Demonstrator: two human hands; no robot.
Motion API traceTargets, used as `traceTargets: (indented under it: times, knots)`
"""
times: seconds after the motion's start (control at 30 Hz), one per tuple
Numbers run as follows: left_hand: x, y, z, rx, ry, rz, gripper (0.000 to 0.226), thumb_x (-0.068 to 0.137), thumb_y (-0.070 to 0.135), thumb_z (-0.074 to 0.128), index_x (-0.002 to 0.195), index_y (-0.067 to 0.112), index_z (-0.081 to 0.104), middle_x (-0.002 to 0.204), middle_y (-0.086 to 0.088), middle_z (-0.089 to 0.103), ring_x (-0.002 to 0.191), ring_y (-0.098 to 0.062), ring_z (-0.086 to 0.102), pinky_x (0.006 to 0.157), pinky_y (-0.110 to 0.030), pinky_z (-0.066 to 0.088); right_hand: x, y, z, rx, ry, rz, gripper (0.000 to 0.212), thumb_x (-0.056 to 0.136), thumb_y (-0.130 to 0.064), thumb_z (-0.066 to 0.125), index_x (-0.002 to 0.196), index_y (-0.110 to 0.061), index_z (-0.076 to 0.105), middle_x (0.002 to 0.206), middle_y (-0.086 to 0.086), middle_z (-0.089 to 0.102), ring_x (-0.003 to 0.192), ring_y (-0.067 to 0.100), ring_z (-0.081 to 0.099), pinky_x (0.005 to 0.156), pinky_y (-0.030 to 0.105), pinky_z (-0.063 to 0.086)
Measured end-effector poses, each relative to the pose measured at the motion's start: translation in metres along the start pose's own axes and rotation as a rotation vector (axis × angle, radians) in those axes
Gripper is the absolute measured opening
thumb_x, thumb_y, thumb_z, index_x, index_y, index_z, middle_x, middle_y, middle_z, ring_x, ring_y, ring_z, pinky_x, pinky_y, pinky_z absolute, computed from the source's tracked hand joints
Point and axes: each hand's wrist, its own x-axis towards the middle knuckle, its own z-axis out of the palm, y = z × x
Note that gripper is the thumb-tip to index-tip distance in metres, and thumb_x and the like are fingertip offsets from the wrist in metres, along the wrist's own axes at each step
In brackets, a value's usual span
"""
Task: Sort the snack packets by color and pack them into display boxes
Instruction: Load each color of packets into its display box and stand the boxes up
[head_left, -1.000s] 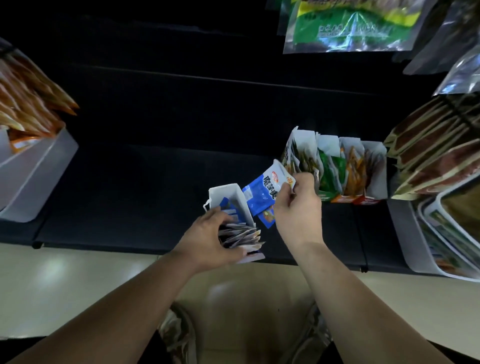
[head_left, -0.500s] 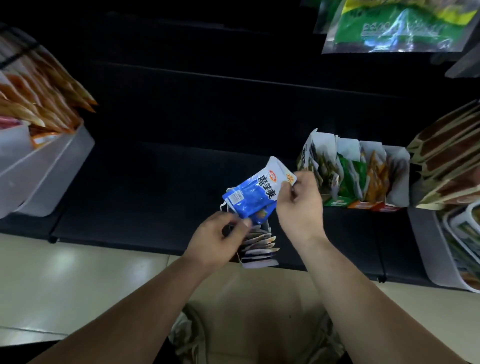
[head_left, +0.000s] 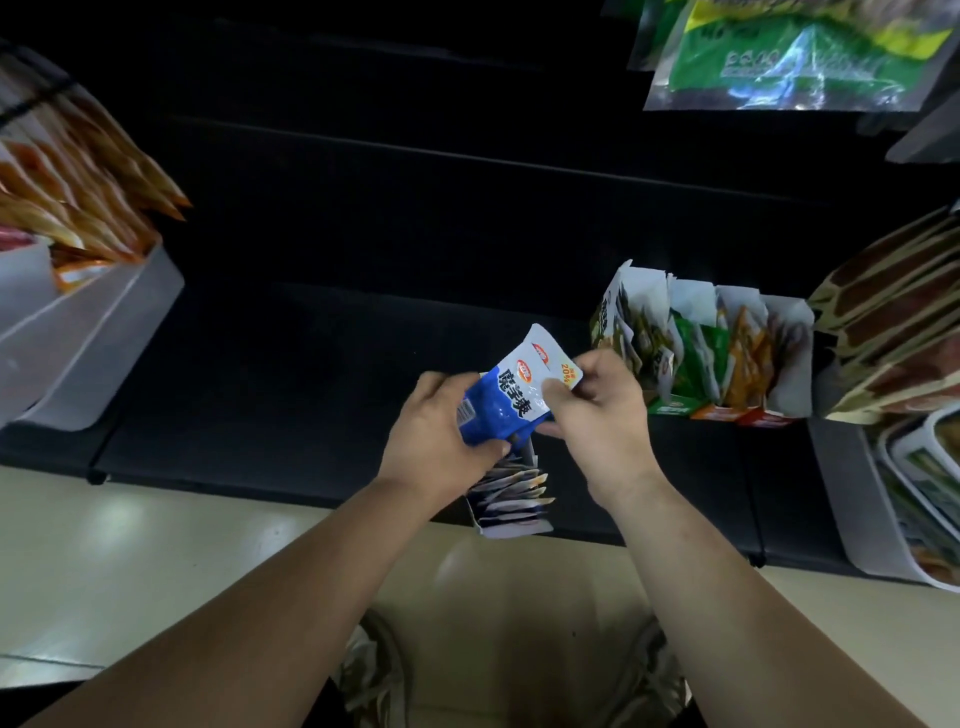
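Both hands hold one blue and white snack packet (head_left: 511, 392) above the front edge of the dark shelf. My left hand (head_left: 436, 431) grips its lower blue end. My right hand (head_left: 592, 400) pinches its white top corner with thumb and fingers. Just beneath them stands a small white display box (head_left: 511, 501) packed with several upright packets of the same kind; its far part is hidden by my hands. To the right stands a row of white display boxes (head_left: 711, 343) with brown, green, orange and red packets.
A white bin (head_left: 98, 332) of orange packets sits at the left of the dark shelf (head_left: 311, 374). Stacked brown packets (head_left: 893, 322) and white trays (head_left: 914, 499) crowd the right. Green bags (head_left: 779, 52) hang above. Pale floor lies below the shelf edge.
My left hand left the box's packets and took hold of the blue packet's lower end. The packet rose and turned over the box. The camera view shifted slightly.
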Motion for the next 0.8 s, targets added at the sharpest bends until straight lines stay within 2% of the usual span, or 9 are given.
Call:
traceTargets:
  times: [0.1,0.17,0.23,0.3,0.33,0.4,0.5,0.7,0.8]
  knots:
    - [0.001,0.004,0.001,0.021,-0.03,0.011,0.08,0.078,0.04,0.087,0.149,0.027,0.051,0.131,0.012,0.049,0.115,-0.004,0.055,0.09,-0.022,0.05,-0.001,-0.007,0.0,0.083,-0.059,0.033,0.017,0.097,-0.004,0.067,0.089,-0.012,0.054,0.098,0.008,0.078,0.092,0.018,0.078,0.071,0.04,0.066]
    - [0.001,0.009,0.001,-0.031,-0.088,0.022,0.069,0.087,0.037,0.08,0.149,0.029,0.051,0.129,0.015,0.052,0.112,0.0,0.056,0.091,-0.016,0.048,-0.001,-0.011,-0.003,0.132,-0.087,0.026,0.017,0.098,-0.006,0.067,0.088,-0.009,0.054,0.098,0.01,0.078,0.091,0.019,0.078,0.071,0.041,0.065]
    - [0.002,0.009,0.0,-0.099,-0.15,0.018,0.042,0.096,0.032,0.068,0.137,0.033,0.061,0.115,0.019,0.062,0.102,0.001,0.063,0.085,-0.015,0.052,0.001,-0.011,-0.005,0.162,-0.08,0.016,0.018,0.1,-0.008,0.065,0.086,-0.01,0.053,0.099,0.011,0.077,0.092,0.024,0.077,0.071,0.043,0.065]
    - [0.004,0.002,0.001,-0.13,-0.112,-0.009,0.019,0.102,0.03,0.056,0.117,0.031,0.068,0.093,0.009,0.07,0.081,-0.009,0.066,0.075,-0.035,0.058,0.001,-0.008,-0.006,0.129,-0.041,0.014,0.02,0.101,-0.01,0.064,0.086,-0.013,0.051,0.097,0.008,0.076,0.093,0.023,0.077,0.07,0.042,0.065]
    - [0.005,-0.002,0.001,-0.151,-0.066,-0.033,0.017,0.102,0.027,0.053,0.108,0.027,0.068,0.085,0.005,0.069,0.072,-0.015,0.063,0.068,-0.038,0.056,0.002,-0.006,-0.006,0.098,-0.015,0.005,0.021,0.102,-0.011,0.063,0.086,-0.015,0.05,0.096,0.005,0.076,0.094,0.022,0.076,0.071,0.043,0.066]
    - [0.006,-0.006,-0.001,-0.209,0.019,-0.094,0.018,0.103,0.017,0.05,0.1,0.022,0.068,0.08,0.002,0.067,0.066,-0.013,0.057,0.062,-0.035,0.05,0.002,-0.001,-0.006,0.044,0.033,-0.027,0.021,0.103,-0.015,0.062,0.087,-0.023,0.051,0.093,0.002,0.076,0.094,0.021,0.076,0.075,0.05,0.065]
    - [0.007,-0.002,-0.008,-0.259,0.053,-0.141,0.02,0.105,0.013,0.048,0.106,0.014,0.067,0.089,0.0,0.069,0.073,-0.008,0.059,0.063,-0.026,0.049,0.003,0.001,-0.007,-0.036,0.054,-0.073,0.028,0.102,-0.021,0.063,0.083,-0.038,0.053,0.093,0.0,0.076,0.093,0.019,0.075,0.08,0.057,0.062]
    - [0.008,0.001,-0.015,-0.278,0.042,-0.117,0.022,0.109,0.021,0.044,0.118,0.019,0.064,0.108,0.007,0.072,0.098,-0.009,0.067,0.084,-0.035,0.057,0.004,-0.005,0.0,0.013,-0.024,-0.093,0.016,0.103,-0.019,0.063,0.092,-0.028,0.056,0.097,-0.001,0.077,0.096,0.012,0.076,0.082,0.052,0.063]
    - [0.007,0.006,-0.016,-0.305,0.008,-0.073,0.022,0.11,0.02,0.043,0.116,0.022,0.064,0.107,0.013,0.071,0.097,0.0,0.066,0.08,-0.017,0.053,0.005,-0.007,0.004,0.074,-0.047,-0.073,0.009,0.104,-0.016,0.061,0.098,-0.019,0.055,0.099,0.004,0.077,0.096,0.016,0.076,0.082,0.052,0.064]
